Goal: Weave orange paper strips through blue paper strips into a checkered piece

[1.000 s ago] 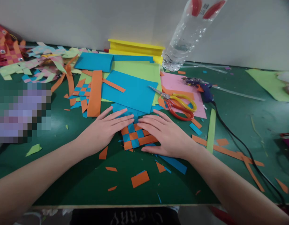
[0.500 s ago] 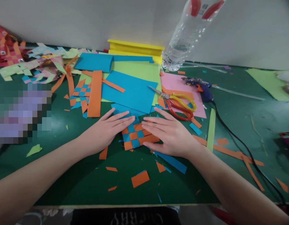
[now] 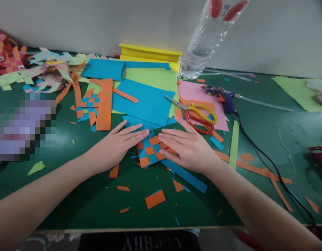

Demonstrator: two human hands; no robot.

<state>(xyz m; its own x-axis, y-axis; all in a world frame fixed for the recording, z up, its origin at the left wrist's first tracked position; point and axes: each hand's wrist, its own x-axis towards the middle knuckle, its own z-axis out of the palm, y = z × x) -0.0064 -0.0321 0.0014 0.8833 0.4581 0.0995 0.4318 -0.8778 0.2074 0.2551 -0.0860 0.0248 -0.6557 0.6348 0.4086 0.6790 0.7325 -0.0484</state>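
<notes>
A small woven piece of orange and blue paper strips [image 3: 150, 150] lies on the green table, between my hands. My left hand [image 3: 120, 144] lies at its left edge, fingers spread, fingertips touching its upper left side. Across its right part rests my right hand [image 3: 185, 148], palm down with fingers extended, hiding the strip ends there. Below the right hand a blue strip [image 3: 189, 176] sticks out. Behind the weave are blue sheets [image 3: 145, 101] and a wide orange strip [image 3: 105, 104].
Scissors [image 3: 197, 116] with red and yellow handles lie on pink paper. A glue gun [image 3: 226, 99] trails a black cord on the right. A water bottle [image 3: 200, 52] stands behind. A pixelated device [image 3: 22, 129] is at left. Paper scraps [image 3: 155, 199] lie near the front edge.
The woven piece has turned slightly, its right side tilting upward. My right hand's thumb and fingers have shifted a little over it, and the view has moved slightly.
</notes>
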